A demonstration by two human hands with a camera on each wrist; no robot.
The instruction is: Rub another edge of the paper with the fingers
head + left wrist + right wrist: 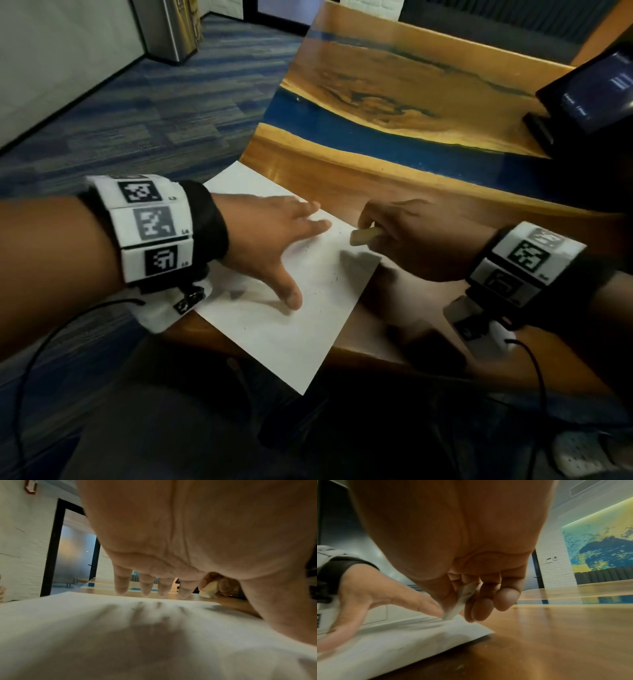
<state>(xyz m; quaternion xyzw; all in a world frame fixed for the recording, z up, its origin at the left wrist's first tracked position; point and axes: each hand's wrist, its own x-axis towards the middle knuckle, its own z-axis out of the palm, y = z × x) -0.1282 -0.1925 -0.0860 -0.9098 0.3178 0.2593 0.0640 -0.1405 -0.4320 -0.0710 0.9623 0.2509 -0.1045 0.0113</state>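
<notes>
The eraser (364, 236) is pinched in the right hand (411, 240), tip on the white paper (301, 329); the left hand (263, 236) presses the sheet flat, fingers spread, on the tabletop (428, 301).

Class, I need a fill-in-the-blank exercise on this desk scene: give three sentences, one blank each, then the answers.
1. The left hand presses flat, fingers spread, on a white sheet of ____.
2. The right hand pinches a pale ____ at the sheet's right edge.
3. The paper lies on a wooden table crossed by a ____ band of colour.

Missing words: paper; eraser; blue
</notes>
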